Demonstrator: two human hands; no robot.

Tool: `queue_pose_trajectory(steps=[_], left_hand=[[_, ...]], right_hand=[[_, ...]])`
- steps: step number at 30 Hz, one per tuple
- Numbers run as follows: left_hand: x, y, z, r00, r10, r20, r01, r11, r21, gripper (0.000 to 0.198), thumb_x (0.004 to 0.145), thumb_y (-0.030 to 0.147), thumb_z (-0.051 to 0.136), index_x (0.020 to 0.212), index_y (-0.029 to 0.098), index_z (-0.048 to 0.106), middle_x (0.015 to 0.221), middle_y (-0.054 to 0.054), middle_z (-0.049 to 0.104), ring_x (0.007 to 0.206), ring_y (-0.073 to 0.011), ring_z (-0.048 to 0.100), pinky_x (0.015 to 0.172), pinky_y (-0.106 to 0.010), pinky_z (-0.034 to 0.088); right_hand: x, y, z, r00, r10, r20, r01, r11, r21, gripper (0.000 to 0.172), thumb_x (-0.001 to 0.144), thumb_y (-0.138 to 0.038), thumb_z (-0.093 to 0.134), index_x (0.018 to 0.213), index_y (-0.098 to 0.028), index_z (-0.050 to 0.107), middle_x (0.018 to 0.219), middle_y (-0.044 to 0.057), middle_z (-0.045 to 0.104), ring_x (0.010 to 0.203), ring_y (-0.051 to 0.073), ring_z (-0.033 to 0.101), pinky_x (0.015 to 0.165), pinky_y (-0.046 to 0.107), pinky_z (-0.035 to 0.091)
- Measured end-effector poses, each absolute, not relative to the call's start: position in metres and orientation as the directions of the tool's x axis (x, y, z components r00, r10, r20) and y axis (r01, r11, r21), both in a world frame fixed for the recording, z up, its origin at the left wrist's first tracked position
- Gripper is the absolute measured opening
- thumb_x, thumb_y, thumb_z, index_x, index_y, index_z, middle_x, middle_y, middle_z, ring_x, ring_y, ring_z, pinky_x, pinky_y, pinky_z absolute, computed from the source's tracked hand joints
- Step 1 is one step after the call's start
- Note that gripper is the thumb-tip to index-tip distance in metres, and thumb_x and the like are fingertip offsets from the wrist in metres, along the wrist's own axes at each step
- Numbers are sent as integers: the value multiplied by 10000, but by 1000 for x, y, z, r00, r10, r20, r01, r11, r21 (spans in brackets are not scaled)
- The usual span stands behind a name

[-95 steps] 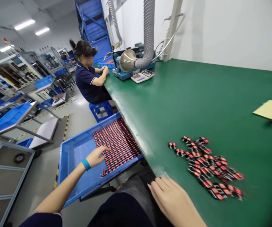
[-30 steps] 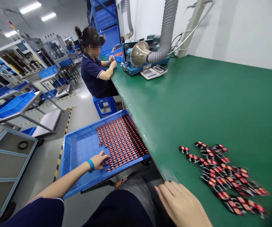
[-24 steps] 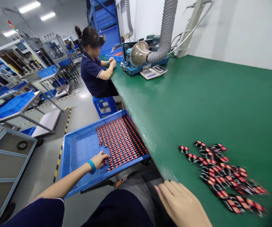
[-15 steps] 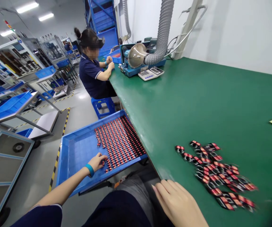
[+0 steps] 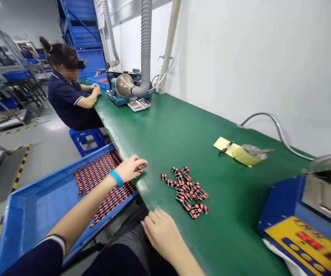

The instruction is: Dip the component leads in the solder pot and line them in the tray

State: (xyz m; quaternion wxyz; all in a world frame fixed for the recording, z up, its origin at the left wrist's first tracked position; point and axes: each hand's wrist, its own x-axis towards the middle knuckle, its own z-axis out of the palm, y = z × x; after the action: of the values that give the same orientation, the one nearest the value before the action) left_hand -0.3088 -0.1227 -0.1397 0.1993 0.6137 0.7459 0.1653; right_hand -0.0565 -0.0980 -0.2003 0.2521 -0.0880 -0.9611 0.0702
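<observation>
My left hand (image 5: 131,168), with a blue wristband, hovers over the near edge of the green table (image 5: 165,134), its fingers closed on a few small red-and-black parts. A loose pile of the same parts (image 5: 186,190) lies on the table just to its right. Rows of these parts fill the blue tray (image 5: 39,203) at my left, below table level. My right hand (image 5: 161,230) rests flat at the table's front edge by my lap, fingers together and extended, holding nothing.
A blue machine with a yellow panel (image 5: 303,226) stands at the right. A tape roll (image 5: 248,154) and yellow paper (image 5: 224,144) lie farther back. Another person (image 5: 68,96) sits at the table's far end beside a blue device with a hose (image 5: 125,86) and a calculator (image 5: 139,104).
My left hand has left the blue tray and come up over the table edge with parts in its fingers. The view has swung right; the right hand has stayed put.
</observation>
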Motion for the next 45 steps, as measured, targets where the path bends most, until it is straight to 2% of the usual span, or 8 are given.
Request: queue_pose_trajectory(steps=[6, 11, 15, 19, 23, 30, 35, 45], left_hand=[[-235, -8, -144, 159, 969, -191, 876, -49, 480, 518, 829, 206, 707, 1309, 188, 513, 1261, -114, 560, 990, -255, 632, 876, -478, 547], [-259, -53, -129, 128, 990, -56, 851, -81, 518, 833, 772, 58, 634, 1486, 231, 242, 1546, -156, 233, 1196, -283, 543, 1001, -436, 490], [-320, -150, -137, -128, 992, -17, 870, 120, 479, 568, 886, 17, 440, 1414, 192, 322, 1398, -125, 423, 1174, -242, 537, 984, -448, 491], [-350, -260, -183, -248, 949, -193, 867, 306, 394, 337, 908, 151, 564, 1241, 176, 523, 1187, -94, 568, 1119, -260, 560, 965, -490, 493], [-344, -330, -241, -254, 886, -387, 857, 392, 336, 524, 837, 293, 698, 1301, 174, 484, 1312, -132, 501, 1150, -306, 543, 929, -502, 514], [-342, -342, -282, -224, 877, -426, 872, 376, 314, 425, 862, 335, 669, 1235, 187, 527, 1354, -120, 463, 1186, -297, 495, 970, -495, 472], [-348, -340, -280, -183, 870, -458, 894, 341, 290, 336, 863, 330, 668, 1143, 175, 566, 1259, -101, 511, 1083, -261, 535, 877, -434, 513], [-341, -338, -270, -81, 850, -521, 947, 228, 226, 369, 875, 236, 642, 1230, 223, 542, 1284, -85, 476, 1100, -271, 500, 903, -455, 481]], right_hand=[[-56, -98, -202, -873, 190, 449, 149, 981, -126, 222, 868, -144, 598, 670, -208, 521, 630, -15, 566, 602, 165, 518, 613, 312, 316], [-57, -98, -199, -860, 181, 478, 118, 980, -160, 277, 926, -140, 499, 660, -211, 529, 621, -6, 557, 600, 176, 516, 628, 314, 306], [-58, -96, -200, -836, 166, 523, 52, 973, -226, 404, 1005, -163, 351, 647, -211, 534, 603, 9, 541, 585, 188, 487, 635, 321, 284], [-59, -93, -206, -815, 140, 563, 0, 970, -242, 444, 1027, -192, 318, 634, -210, 525, 586, 15, 523, 580, 191, 463, 647, 324, 279], [-61, -91, -206, -815, 101, 571, -26, 978, -209, 466, 1033, -197, 300, 619, -211, 514, 571, 13, 508, 569, 186, 449, 659, 321, 290], [-64, -92, -198, -813, 85, 576, -23, 984, -178, 487, 1039, -213, 300, 609, -200, 528, 556, 14, 501, 546, 175, 425, 632, 319, 284], [-65, -92, -199, -816, 91, 571, -20, 982, -185, 466, 1032, -198, 320, 613, -202, 525, 552, 10, 492, 547, 176, 427, 632, 320, 290], [-64, -91, -201, -826, 82, 557, -28, 982, -187, 448, 1027, -190, 334, 623, -201, 528, 563, 17, 498, 561, 184, 431, 641, 326, 297]])
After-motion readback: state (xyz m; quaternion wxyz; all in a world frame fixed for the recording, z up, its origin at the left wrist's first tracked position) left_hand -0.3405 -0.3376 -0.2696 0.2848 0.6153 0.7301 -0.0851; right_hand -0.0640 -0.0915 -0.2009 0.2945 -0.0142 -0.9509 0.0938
